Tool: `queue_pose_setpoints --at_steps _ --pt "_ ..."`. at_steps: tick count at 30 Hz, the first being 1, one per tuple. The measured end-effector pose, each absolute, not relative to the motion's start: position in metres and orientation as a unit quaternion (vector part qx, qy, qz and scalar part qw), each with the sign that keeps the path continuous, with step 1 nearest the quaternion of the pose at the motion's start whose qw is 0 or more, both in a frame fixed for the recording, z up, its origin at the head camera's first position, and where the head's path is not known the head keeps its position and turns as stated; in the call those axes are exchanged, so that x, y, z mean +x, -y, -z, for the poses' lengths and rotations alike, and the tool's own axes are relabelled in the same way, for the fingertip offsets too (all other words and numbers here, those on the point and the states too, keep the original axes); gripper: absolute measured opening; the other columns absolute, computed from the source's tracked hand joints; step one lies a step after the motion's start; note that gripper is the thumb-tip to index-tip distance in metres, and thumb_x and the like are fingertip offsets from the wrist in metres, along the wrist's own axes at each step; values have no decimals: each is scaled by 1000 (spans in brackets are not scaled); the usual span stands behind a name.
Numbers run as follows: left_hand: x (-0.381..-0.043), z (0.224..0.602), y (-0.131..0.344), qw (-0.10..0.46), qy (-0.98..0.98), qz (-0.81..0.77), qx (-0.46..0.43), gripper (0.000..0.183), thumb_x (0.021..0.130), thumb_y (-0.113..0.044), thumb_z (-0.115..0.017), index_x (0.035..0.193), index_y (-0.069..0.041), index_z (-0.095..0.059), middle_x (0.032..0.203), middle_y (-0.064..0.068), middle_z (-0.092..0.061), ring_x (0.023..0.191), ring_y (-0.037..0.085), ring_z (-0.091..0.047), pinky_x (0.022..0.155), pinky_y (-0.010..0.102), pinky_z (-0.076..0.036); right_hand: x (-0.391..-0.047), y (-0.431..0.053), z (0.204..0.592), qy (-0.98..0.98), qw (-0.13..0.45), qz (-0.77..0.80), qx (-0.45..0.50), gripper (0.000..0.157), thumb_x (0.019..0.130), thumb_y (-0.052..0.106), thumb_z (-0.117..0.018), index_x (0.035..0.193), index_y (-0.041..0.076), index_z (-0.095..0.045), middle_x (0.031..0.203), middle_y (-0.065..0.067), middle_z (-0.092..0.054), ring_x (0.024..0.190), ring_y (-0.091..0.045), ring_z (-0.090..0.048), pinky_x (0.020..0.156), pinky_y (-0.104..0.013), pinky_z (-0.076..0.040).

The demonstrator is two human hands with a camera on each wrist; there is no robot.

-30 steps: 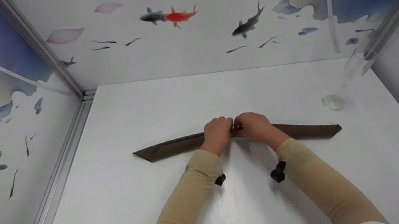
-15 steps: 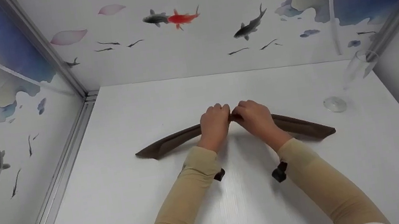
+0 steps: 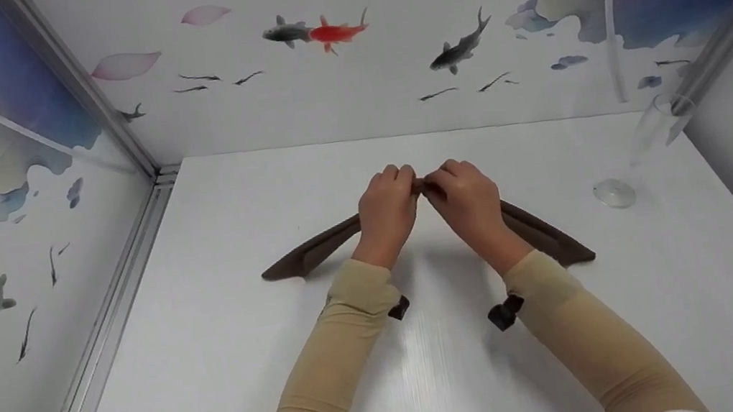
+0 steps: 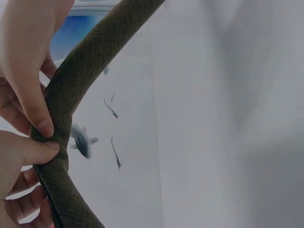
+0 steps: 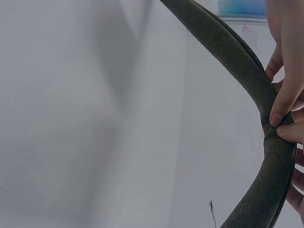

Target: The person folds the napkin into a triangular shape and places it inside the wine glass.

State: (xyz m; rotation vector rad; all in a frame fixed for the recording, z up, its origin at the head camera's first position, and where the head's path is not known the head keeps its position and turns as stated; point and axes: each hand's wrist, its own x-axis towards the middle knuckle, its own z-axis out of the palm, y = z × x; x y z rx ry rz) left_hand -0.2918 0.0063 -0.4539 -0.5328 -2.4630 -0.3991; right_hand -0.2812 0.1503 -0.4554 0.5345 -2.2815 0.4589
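Observation:
A brown cloth napkin (image 3: 327,242), folded into a long narrow strip, bends at its middle, where both hands hold it. The left hand (image 3: 388,211) pinches it just left of the bend. Close beside it, the right hand (image 3: 468,196) pinches the other side. The two thumbs press on the cloth almost tip to tip, as the left wrist view shows on the napkin (image 4: 76,90). Folded layers show along the napkin's edge (image 5: 247,50) in the right wrist view. Both ends slope down toward the person; the hands cover the strip's middle in the head view.
A clear stemmed glass (image 3: 615,193) stands on the white table (image 3: 253,368) at the right, near the back corner. White panels (image 3: 358,98) printed with fish enclose the back and sides. Metal rails (image 3: 102,333) run along the left edge.
Both hands have moved away from the person, carrying the napkin's middle with them. The nearly straight strip has bent into a sharper arch, and its ends have drawn inward.

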Motion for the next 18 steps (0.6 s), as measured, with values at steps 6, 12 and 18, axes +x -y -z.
queue_pose_setpoints --at_steps 6,12,18 --pt "-294 442 -2 321 914 132 -209 16 92 -15 -69 105 -7 -72 90 7 -61 81 20 -62 71 29 -54 -281 -142 439 885 382 -195 182 8 83 6 -77 88 1 -73 83 -11 -63 75 -27 -60 67 -38 -54" --pt "-295 432 -2 341 904 153 -207 13 96 -14 -64 98 -5 -72 88 8 -59 78 20 -61 70 28 -54 -280 -138 427 887 379 -208 164 9 84 6 -75 90 0 -72 86 -13 -61 77 -29 -58 68 -39 -52" --pt "-292 420 -4 352 894 176 -213 12 95 -13 -64 98 -4 -71 86 8 -60 76 19 -61 70 28 -53 -276 -141 415 883 390 -216 145 10 86 8 -75 93 1 -73 88 -13 -61 79 -29 -58 70 -40 -52"
